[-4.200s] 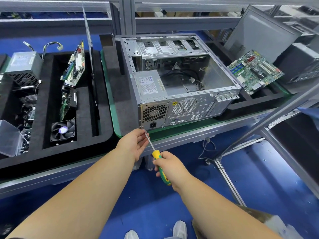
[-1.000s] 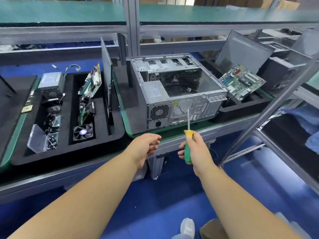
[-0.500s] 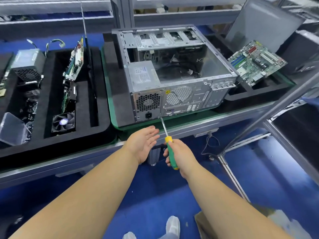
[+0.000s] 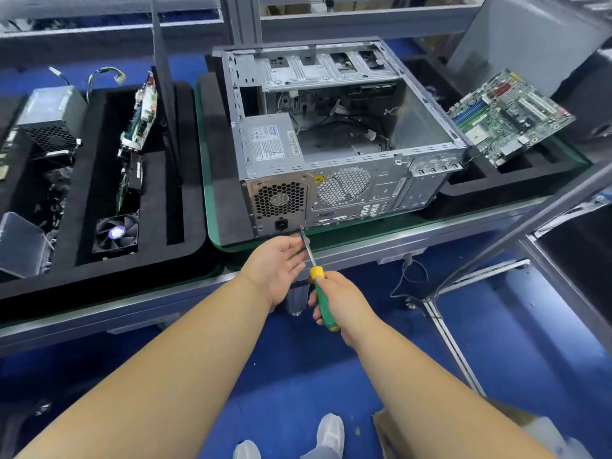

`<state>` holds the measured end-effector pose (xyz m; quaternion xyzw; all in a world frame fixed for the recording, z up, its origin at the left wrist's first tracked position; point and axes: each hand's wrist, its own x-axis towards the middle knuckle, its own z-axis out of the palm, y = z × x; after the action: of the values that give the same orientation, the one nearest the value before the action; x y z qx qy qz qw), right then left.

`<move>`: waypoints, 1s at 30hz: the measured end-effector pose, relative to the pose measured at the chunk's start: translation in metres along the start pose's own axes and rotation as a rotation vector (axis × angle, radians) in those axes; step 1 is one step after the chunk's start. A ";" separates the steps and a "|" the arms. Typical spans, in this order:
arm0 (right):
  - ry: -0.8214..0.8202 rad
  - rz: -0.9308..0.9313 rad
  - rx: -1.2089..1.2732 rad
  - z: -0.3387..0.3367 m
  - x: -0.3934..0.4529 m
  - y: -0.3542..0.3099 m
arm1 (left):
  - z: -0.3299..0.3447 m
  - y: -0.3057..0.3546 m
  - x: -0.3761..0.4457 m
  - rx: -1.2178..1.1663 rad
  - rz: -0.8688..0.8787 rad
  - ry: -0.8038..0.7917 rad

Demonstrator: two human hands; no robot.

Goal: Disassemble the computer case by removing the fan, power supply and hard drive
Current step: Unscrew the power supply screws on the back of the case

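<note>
case rear panel (image 4: 361, 200) | yellow warning triangle (image 4: 319, 179) | power supply label (image 4: 267, 142) unreadable

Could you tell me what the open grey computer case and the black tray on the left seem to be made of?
The open grey computer case looks like bare sheet metal: dull silvery sheen, punched vent holes, folded edges. The black tray on the left appears to be soft matte foam, with thick walls and cut-out slots, though rigid plastic can't be ruled out.

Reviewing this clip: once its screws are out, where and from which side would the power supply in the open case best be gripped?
Probably by its bare top face and inner side wall, coming from above through the computer case's open top. The power supply sits in the rear-left corner; its grille face is boxed in by the back panel, where the screwdriver tip is working.
</note>
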<state>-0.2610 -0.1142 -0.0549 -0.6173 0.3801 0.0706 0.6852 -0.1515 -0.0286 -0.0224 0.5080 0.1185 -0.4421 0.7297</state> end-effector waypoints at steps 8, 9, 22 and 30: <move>0.012 0.009 0.009 -0.003 0.000 0.000 | -0.001 0.001 0.008 0.008 -0.004 -0.001; 0.009 0.011 0.016 -0.003 0.000 0.000 | 0.000 0.001 0.009 0.008 -0.004 0.001; -0.023 0.031 0.069 -0.003 0.004 -0.001 | 0.003 0.000 0.015 0.022 0.007 0.052; -0.213 0.198 0.340 -0.007 0.008 -0.002 | 0.019 -0.009 0.022 0.182 0.113 0.263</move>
<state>-0.2576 -0.1233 -0.0578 -0.4416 0.3710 0.1372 0.8053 -0.1507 -0.0571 -0.0337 0.6312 0.1438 -0.3391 0.6826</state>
